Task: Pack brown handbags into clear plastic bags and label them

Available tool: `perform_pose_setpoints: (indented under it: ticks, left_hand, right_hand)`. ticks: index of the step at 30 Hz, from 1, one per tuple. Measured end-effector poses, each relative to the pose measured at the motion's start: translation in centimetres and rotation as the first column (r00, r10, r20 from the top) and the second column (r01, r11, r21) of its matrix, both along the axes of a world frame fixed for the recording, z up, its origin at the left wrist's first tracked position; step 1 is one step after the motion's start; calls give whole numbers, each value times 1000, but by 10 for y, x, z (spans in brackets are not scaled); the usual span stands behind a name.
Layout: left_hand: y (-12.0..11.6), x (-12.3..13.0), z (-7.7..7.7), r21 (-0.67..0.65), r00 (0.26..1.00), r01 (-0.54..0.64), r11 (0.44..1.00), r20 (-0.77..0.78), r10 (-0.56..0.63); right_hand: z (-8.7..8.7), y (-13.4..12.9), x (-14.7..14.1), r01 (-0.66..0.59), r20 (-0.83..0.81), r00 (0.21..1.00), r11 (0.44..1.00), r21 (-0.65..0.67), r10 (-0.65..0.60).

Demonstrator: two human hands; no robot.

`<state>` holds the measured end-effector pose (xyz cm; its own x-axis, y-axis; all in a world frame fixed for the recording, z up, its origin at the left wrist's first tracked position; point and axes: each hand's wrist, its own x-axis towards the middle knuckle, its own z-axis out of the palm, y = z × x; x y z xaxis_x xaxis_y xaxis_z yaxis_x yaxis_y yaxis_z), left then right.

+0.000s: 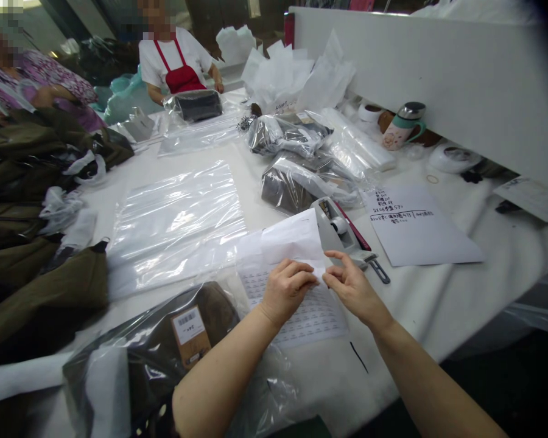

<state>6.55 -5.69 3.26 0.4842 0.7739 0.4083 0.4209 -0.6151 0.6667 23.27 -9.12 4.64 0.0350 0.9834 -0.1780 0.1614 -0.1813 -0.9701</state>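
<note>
A printed sheet of small labels (296, 322) lies in front of me, its upper part blank and slightly lifted. My left hand (288, 289) rests on the sheet with fingers curled, pinching at its right side. Close beside it, my right hand (351, 289) has thumb and fingertips closed on the sheet's right edge; whether a single label is between them is too small to tell. To the left, a dark olive bag (210, 310) sits inside clear plastic, with a brown tag (192, 337) bearing a white barcode sticker on top.
Flat clear plastic bags (178, 225) lie left of centre, near piled olive bags (41, 243). Wrapped bags (292, 182), a grey tape dispenser (335, 228), a handwritten paper (420, 228) and a mug (404, 126) stand beyond. Two people are across the table.
</note>
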Motion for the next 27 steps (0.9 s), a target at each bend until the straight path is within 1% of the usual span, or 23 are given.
perform_pose_setpoints:
  ticks: [2, 3, 4, 5, 6, 7, 8, 9, 10, 11, 13, 15, 17, 18, 20, 23, 25, 27]
  left_hand:
    - [2, -1, 1, 15, 1000, 28, 999, 10, -28]
    - [2, -2, 3, 20, 999, 43, 999, 24, -44]
    - [3, -3, 6, 16, 998, 54, 998, 43, -55]
    - [3, -4, 11, -5, 996, 55, 998, 66, -55]
    - [3, -6, 16, -48, 995, 46, 998, 89, -41]
    - [2, -9, 23, -112, 994, 26, 993, 106, -14]
    - [0, -14, 31, -191, 993, -1, 982, 114, 24]
    - [-3, -20, 39, -277, 992, -30, 960, 111, 63]
    - [-7, -28, 48, -361, 990, -53, 931, 103, 97]
    - [-12, -37, 56, -435, 988, -68, 898, 95, 121]
    - [-24, -57, 70, -542, 984, -83, 836, 86, 154]
    - [-37, -78, 81, -587, 980, -113, 802, 68, 187]
    - [-52, -99, 91, -574, 979, -158, 804, 18, 205]
    - [-60, -109, 96, -546, 978, -182, 818, -18, 206]
    - [-78, -127, 105, -456, 974, -225, 861, -100, 201]
    - [-107, -152, 117, -283, 953, -274, 919, -209, 219]
    - [-128, -168, 123, -215, 939, -300, 929, -240, 248]
    - [-148, -183, 126, -203, 928, -341, 918, -230, 294]
  right_hand:
    - [-4, 2, 3, 7, -10, 1000, 1000, -20, -7]
    - [-6, 3, 4, 19, 17, 1000, 999, -26, -19]
    - [-7, 4, 6, 46, 83, 996, 999, -8, -45]
    - [-6, 5, 7, 80, 189, 978, 996, 43, -86]
    - [-4, 5, 7, 111, 316, 938, 986, 126, -146]
    - [-1, 4, 7, 126, 431, 876, 966, 225, -215]
    - [4, 3, 5, 122, 509, 815, 941, 316, -277]
    - [10, 1, 2, 100, 547, 779, 923, 373, -305]
    - [16, -2, -2, 66, 551, 783, 920, 387, -288]
    - [22, -5, -8, 24, 527, 818, 930, 367, -229]
    - [32, -10, -21, -83, 439, 897, 953, 290, -55]
    - [42, -15, -38, -192, 344, 933, 953, 235, 104]
    - [54, -19, -57, -296, 290, 929, 930, 217, 229]
    - [60, -21, -68, -353, 290, 914, 909, 220, 285]
    - [74, -27, -92, -460, 358, 861, 853, 246, 361]
    - [93, -39, -131, -608, 542, 742, 736, 296, 395]
    - [99, -49, -158, -705, 637, 651, 640, 306, 413]
    - [100, -60, -181, -780, 691, 575, 548, 301, 438]
